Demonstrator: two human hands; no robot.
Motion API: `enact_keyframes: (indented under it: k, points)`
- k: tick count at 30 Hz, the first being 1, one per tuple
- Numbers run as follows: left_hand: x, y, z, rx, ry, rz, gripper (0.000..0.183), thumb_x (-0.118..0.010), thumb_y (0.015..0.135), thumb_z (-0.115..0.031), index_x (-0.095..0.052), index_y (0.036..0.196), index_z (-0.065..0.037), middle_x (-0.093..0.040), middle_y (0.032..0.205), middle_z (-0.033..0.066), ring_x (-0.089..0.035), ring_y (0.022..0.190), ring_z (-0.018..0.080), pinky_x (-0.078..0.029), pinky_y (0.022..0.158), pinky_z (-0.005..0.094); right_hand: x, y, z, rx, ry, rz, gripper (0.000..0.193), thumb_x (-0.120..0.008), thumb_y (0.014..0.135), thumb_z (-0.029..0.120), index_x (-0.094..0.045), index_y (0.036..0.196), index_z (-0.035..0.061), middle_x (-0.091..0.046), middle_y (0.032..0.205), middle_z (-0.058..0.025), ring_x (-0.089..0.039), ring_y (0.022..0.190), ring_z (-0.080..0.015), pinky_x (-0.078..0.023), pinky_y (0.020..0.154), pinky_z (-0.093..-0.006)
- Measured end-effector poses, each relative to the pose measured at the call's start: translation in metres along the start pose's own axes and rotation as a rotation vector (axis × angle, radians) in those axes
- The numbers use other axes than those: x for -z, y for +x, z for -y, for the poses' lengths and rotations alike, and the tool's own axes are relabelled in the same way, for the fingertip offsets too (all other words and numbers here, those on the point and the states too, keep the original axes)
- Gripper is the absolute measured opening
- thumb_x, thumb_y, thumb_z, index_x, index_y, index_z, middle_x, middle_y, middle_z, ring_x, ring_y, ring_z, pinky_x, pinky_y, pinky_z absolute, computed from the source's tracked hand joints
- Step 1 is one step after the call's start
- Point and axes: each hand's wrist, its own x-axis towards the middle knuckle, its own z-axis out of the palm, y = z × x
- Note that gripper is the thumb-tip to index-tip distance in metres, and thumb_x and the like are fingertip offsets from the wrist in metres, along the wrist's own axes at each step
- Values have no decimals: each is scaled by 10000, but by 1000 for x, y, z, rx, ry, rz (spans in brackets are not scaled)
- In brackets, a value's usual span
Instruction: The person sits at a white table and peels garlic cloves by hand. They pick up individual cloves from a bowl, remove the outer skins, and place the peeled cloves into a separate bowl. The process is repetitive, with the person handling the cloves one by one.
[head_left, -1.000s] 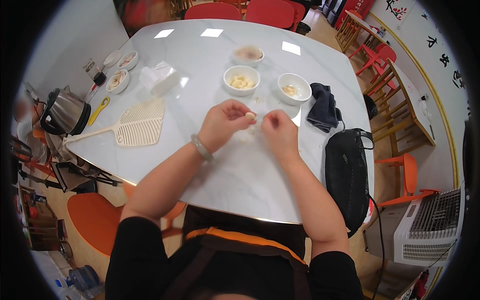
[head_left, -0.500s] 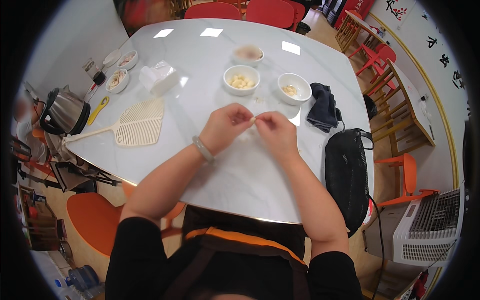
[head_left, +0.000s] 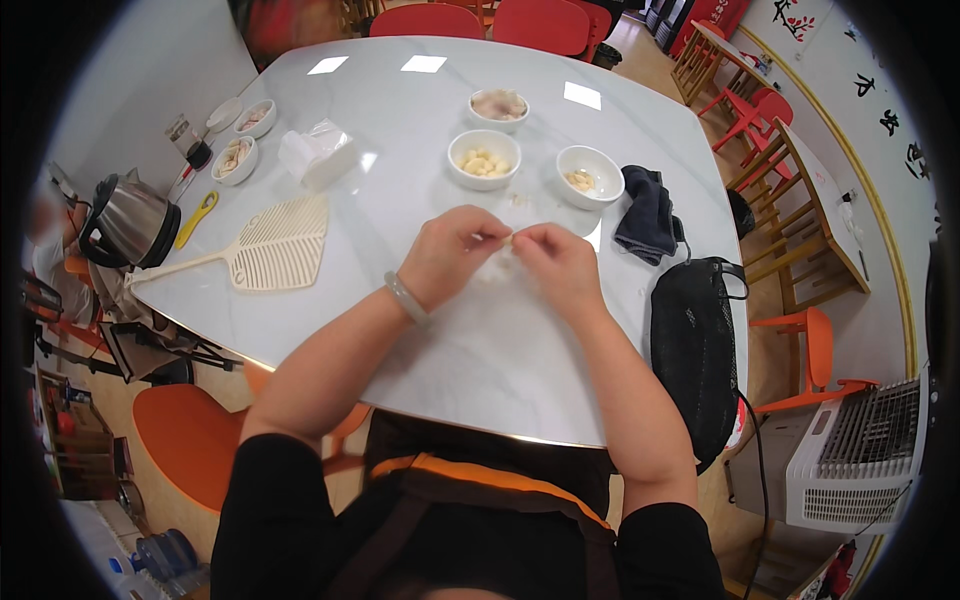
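left hand (head_left: 458,258), right hand (head_left: 562,270): fingertips clamped on clove (head_left: 510,240) | small, pale, mostly hidden | beyond fingers: bowl (head_left: 484,183) of pale-yellow cloves (head_left: 482,163)

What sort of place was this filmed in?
Probably a small eatery's dining area: red chairs stand beyond the large marbled table, and another table stands near the right wall, which bears painted decoration.

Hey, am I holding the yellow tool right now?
No, the yellow tool lies on the table beside the kettle, away from both your left hand and right hand.
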Motion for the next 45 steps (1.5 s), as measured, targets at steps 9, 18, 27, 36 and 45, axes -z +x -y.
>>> enact_keyframes:
  k: [9, 18, 27, 36, 45]
  points:
    - [1, 0, 1, 15, -58, 49, 128, -594, 803, 71, -643, 904, 11, -615, 942, 54, -605, 853, 122, -529, 747, 233, 3, 1, -1, -87, 76, 56, 146, -613, 831, 139, -647, 831, -3, -633, 720, -13, -532, 639, -51, -420, 579, -207]
    - [0, 1, 0, 80, -86, 36, 157, -623, 808, 22, -657, 961, 6, -666, 908, 54, -629, 823, 110, -523, 752, 222, -1, 0, 0, -63, 88, 5, 123, -632, 818, 138, -641, 845, 18, -624, 721, -7, -534, 654, -53, -428, 606, -208]
    - [-1, 1, -2, 194, -206, 50, 200, -638, 816, -11, -649, 1014, 15, -672, 930, 57, -631, 843, 102, -519, 762, 213, -3, 1, -2, -49, 93, -6, 129, -645, 817, 141, -646, 872, 24, -639, 765, -15, -558, 692, -67, -450, 642, -216]
    - [-2, 0, -2, 103, -193, 57, 191, -620, 820, 15, -655, 1008, 11, -658, 965, 73, -628, 862, 118, -520, 774, 219, -4, 0, 5, -119, 139, 6, 137, -620, 834, 135, -646, 877, 8, -641, 756, -33, -562, 678, -76, -446, 623, -219]
    - [-3, 0, 2, -3, -85, 35, 192, -637, 793, -2, -662, 983, -9, -663, 952, 96, -641, 842, 171, -522, 756, 252, -1, 1, 11, -237, 296, 57, 95, -601, 824, 103, -614, 812, 10, -625, 732, -36, -549, 651, -76, -430, 578, -214]
